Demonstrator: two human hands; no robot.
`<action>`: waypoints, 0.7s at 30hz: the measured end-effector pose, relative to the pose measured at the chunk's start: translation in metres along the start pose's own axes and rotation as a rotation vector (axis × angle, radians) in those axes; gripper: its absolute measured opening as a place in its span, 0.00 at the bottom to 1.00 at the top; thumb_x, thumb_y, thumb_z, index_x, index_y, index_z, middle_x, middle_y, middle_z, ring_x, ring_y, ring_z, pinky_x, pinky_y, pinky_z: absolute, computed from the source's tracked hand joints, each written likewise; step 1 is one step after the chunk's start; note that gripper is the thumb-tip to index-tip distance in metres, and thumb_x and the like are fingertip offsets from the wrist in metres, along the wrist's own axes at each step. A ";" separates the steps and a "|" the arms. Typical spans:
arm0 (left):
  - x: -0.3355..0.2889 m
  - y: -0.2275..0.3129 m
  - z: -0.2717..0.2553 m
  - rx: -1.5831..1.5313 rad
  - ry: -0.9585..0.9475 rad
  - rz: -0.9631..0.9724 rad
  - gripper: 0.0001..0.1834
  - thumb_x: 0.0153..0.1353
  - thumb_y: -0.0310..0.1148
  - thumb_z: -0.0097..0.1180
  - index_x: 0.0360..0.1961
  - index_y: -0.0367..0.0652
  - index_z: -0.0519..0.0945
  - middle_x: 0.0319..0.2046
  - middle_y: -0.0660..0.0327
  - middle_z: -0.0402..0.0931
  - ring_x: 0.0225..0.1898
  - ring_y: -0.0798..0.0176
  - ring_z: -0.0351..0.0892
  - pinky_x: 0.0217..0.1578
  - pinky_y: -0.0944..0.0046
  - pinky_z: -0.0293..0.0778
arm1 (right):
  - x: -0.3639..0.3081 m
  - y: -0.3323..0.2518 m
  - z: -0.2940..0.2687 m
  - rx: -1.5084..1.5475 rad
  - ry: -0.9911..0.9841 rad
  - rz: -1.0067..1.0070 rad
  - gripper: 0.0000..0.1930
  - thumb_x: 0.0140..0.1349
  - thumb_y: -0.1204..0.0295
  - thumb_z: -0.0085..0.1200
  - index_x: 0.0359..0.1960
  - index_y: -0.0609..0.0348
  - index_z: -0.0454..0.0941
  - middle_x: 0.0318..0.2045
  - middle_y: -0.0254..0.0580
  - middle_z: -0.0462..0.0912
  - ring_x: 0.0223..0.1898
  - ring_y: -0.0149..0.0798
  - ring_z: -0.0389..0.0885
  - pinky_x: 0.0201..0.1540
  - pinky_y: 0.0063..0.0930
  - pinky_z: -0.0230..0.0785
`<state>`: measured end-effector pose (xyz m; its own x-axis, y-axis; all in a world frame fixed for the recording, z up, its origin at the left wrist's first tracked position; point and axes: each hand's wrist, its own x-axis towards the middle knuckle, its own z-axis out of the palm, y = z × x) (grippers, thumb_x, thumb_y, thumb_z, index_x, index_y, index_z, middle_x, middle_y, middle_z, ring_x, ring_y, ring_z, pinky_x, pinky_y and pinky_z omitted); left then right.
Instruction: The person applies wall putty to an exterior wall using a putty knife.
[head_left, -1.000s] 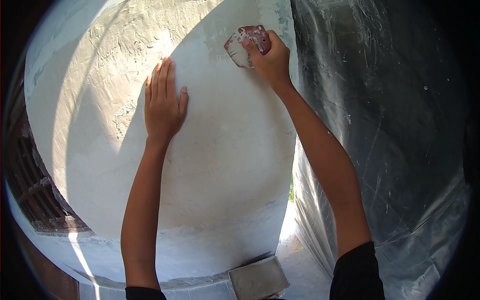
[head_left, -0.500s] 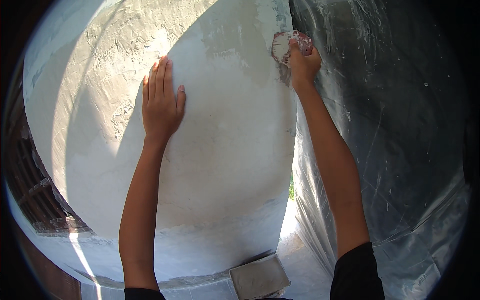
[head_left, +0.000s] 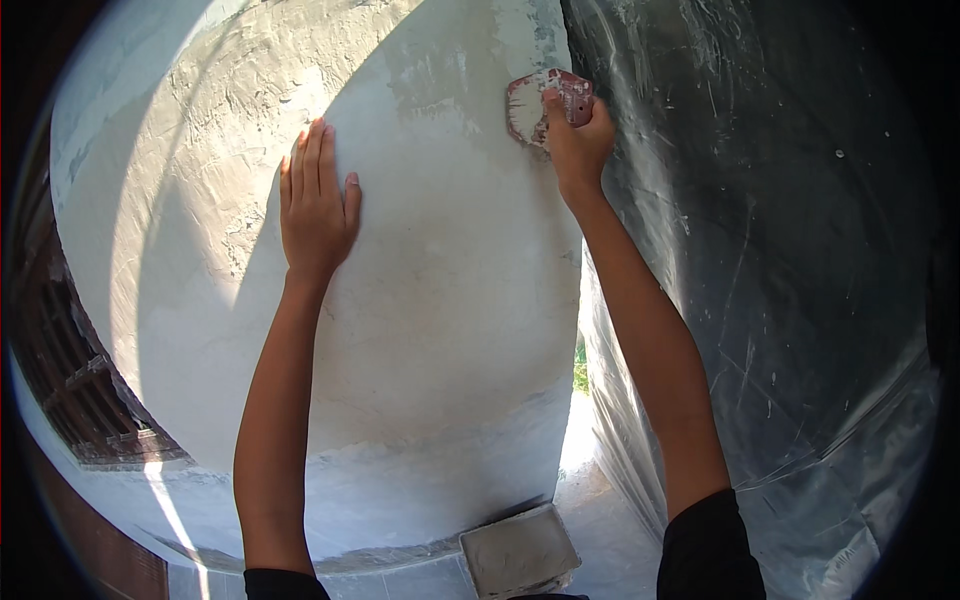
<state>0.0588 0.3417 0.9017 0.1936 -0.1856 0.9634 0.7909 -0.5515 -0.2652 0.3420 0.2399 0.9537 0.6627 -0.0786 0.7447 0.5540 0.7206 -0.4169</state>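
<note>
A right hand (head_left: 580, 145) grips a plaster-smeared, dark red scraper (head_left: 525, 105) at the upper part of the right edge of a pale wall (head_left: 430, 300).
Its thumb presses the scraper's near face while the other fingers curl around the right end, closed on it; the tool overlaps the wall's edge in view. The left hand (head_left: 318, 220) lies flat against the wall, toward its upper left, holding nothing, fingers straight and nearly together, thumb apart. Clear plastic sheeting (head_left: 800, 300) hangs beyond the right edge; a rectangular tray (head_left: 567, 533) of grey material sits near the wall's lower right corner.
</note>
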 end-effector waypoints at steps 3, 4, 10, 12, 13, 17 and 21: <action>0.000 -0.005 -0.002 0.002 -0.004 0.001 0.33 0.68 0.35 0.47 0.74 0.42 0.59 0.74 0.57 0.58 0.75 0.54 0.55 0.73 0.47 0.50 | -0.027 -0.002 -0.003 -0.157 -0.371 -0.215 0.17 0.56 0.64 0.69 0.37 0.65 0.78 0.28 0.44 0.84 0.32 0.40 0.83 0.42 0.35 0.74; -0.001 -0.007 -0.003 -0.001 -0.004 0.002 0.33 0.68 0.35 0.47 0.74 0.42 0.59 0.74 0.57 0.57 0.76 0.54 0.54 0.73 0.47 0.50 | -0.026 0.001 -0.004 -0.156 -0.371 -0.210 0.17 0.56 0.64 0.69 0.37 0.65 0.78 0.28 0.44 0.84 0.32 0.40 0.83 0.42 0.35 0.74; -0.011 0.004 -0.008 -0.020 -0.068 0.026 0.32 0.69 0.34 0.46 0.74 0.41 0.59 0.75 0.56 0.56 0.77 0.54 0.52 0.74 0.47 0.48 | 0.010 0.033 -0.032 -0.101 0.099 0.104 0.18 0.56 0.64 0.69 0.39 0.65 0.79 0.37 0.46 0.84 0.37 0.42 0.83 0.44 0.35 0.74; -0.022 0.012 -0.011 -0.033 -0.099 0.009 0.32 0.70 0.33 0.46 0.74 0.41 0.59 0.75 0.56 0.56 0.76 0.53 0.52 0.74 0.46 0.48 | 0.010 0.050 -0.047 -0.091 0.120 0.139 0.18 0.57 0.64 0.69 0.40 0.65 0.79 0.38 0.45 0.84 0.38 0.40 0.82 0.45 0.34 0.73; -0.029 0.017 -0.013 -0.053 -0.123 -0.006 0.32 0.70 0.33 0.46 0.74 0.40 0.59 0.75 0.55 0.56 0.76 0.52 0.52 0.74 0.45 0.48 | 0.008 0.057 -0.053 -0.083 0.146 0.166 0.18 0.57 0.63 0.69 0.41 0.65 0.79 0.38 0.44 0.84 0.38 0.38 0.82 0.46 0.33 0.73; -0.070 0.046 -0.021 -0.180 -0.182 -0.037 0.32 0.69 0.30 0.48 0.73 0.39 0.60 0.74 0.53 0.57 0.75 0.50 0.54 0.73 0.43 0.51 | -0.041 0.066 -0.083 0.099 -0.036 0.285 0.14 0.63 0.63 0.67 0.42 0.60 0.80 0.37 0.34 0.82 0.38 0.28 0.78 0.45 0.26 0.70; -0.113 0.079 -0.037 -0.312 -0.283 -0.018 0.31 0.67 0.28 0.50 0.72 0.38 0.62 0.72 0.52 0.61 0.74 0.49 0.58 0.72 0.42 0.52 | -0.101 0.084 -0.125 0.233 -0.170 0.475 0.11 0.68 0.64 0.63 0.42 0.57 0.78 0.37 0.29 0.80 0.37 0.22 0.73 0.42 0.22 0.68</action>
<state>0.0774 0.2889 0.7706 0.3676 0.0332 0.9294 0.5902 -0.7806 -0.2056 0.3844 0.2221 0.7786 0.7111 0.3904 0.5847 0.0752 0.7846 -0.6154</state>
